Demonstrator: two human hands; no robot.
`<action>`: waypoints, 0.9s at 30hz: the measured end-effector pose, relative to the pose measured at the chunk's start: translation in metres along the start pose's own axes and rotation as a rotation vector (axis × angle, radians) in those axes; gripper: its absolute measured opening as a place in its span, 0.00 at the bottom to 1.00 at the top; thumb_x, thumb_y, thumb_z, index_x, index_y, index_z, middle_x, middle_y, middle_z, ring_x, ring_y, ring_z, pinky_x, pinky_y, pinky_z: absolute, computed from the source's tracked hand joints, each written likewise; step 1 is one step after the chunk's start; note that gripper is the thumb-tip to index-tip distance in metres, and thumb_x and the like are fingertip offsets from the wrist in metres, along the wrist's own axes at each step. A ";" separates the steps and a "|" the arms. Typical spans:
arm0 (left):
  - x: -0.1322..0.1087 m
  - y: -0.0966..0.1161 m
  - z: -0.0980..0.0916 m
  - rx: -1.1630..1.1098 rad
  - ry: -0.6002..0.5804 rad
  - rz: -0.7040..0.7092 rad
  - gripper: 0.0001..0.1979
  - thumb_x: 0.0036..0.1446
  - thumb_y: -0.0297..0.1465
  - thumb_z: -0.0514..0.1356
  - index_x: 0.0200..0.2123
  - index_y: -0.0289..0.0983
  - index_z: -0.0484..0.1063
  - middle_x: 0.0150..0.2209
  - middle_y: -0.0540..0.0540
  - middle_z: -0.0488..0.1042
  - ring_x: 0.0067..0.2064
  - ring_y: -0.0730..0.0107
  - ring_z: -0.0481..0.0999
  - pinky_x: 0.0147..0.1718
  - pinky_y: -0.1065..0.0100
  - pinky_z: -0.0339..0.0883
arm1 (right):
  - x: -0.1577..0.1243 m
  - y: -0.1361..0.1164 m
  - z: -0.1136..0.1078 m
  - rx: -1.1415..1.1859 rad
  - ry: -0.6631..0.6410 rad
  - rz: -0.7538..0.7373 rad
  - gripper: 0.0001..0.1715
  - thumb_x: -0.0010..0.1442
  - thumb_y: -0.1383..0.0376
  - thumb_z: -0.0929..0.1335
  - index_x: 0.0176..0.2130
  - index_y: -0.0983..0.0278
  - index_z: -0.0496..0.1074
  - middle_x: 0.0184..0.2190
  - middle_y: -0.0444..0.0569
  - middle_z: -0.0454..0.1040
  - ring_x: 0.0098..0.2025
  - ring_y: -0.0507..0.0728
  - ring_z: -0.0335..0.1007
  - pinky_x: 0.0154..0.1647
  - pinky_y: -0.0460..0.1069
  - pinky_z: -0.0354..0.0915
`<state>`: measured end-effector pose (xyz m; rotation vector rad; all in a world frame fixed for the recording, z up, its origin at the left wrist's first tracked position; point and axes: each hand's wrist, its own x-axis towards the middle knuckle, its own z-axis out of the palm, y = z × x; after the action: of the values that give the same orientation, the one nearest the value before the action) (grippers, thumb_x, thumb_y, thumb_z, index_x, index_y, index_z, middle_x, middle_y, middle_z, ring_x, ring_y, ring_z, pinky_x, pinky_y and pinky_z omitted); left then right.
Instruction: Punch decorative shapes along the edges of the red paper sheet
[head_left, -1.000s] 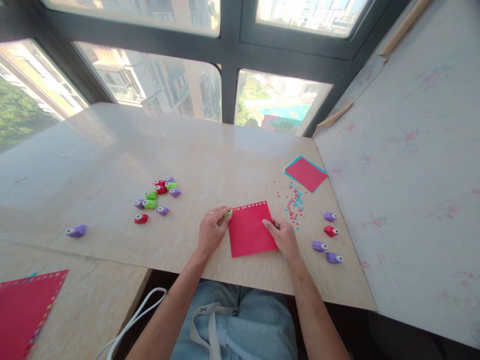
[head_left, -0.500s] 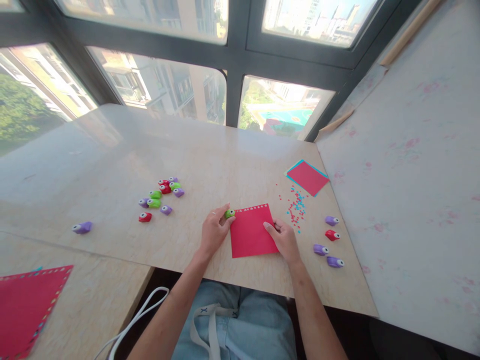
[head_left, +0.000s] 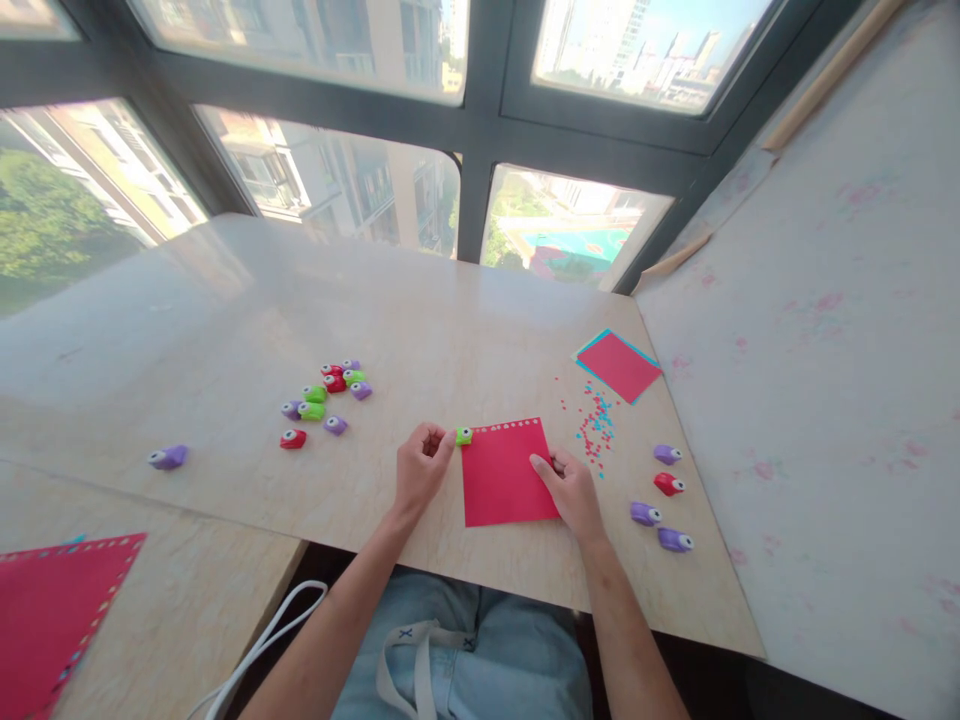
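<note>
- Red sheet (head_left: 504, 485) between the hands: top edge punched, left and bottom edges uncut!
- Left hand (head_left: 424, 468) curled at the green craft punch (head_left: 464, 436), grip unclear.
- Right hand (head_left: 574, 492) pinching the sheet's right side.

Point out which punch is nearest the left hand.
The green punch at the upper-left corner of the held red sheet, by the left hand; the other punches lie farther off.

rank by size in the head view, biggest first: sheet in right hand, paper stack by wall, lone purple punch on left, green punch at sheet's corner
1. Red sheet
2. Paper stack
3. Purple punch
4. Green punch, as far as it shows
</note>
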<state>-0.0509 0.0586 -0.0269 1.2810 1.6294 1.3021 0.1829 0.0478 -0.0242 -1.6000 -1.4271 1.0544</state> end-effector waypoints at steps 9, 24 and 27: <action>0.037 0.016 -0.013 0.179 -0.449 -0.280 0.25 0.55 0.52 0.57 0.18 0.39 0.60 0.15 0.52 0.65 0.13 0.75 0.62 0.12 0.73 0.50 | 0.000 0.002 0.000 -0.022 -0.001 0.010 0.22 0.59 0.49 0.67 0.39 0.63 0.76 0.32 0.49 0.80 0.34 0.60 0.75 0.33 0.49 0.68; 0.054 0.020 -0.008 0.264 -0.675 -0.440 0.23 0.57 0.47 0.57 0.18 0.39 0.58 0.11 0.54 0.55 0.13 0.78 0.52 0.14 0.73 0.42 | 0.000 0.005 0.001 -0.059 0.034 0.003 0.23 0.58 0.48 0.66 0.36 0.66 0.75 0.28 0.49 0.77 0.30 0.58 0.72 0.29 0.47 0.64; 0.056 0.025 -0.007 0.277 -0.702 -0.469 0.22 0.58 0.45 0.57 0.19 0.39 0.57 0.11 0.55 0.54 0.13 0.78 0.51 0.14 0.72 0.41 | 0.000 0.004 0.001 -0.050 0.029 -0.002 0.23 0.58 0.48 0.66 0.37 0.65 0.75 0.29 0.50 0.77 0.31 0.57 0.72 0.29 0.47 0.64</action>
<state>-0.0664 0.1109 0.0026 1.2172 1.4773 0.2907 0.1834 0.0471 -0.0287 -1.6420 -1.4460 0.9975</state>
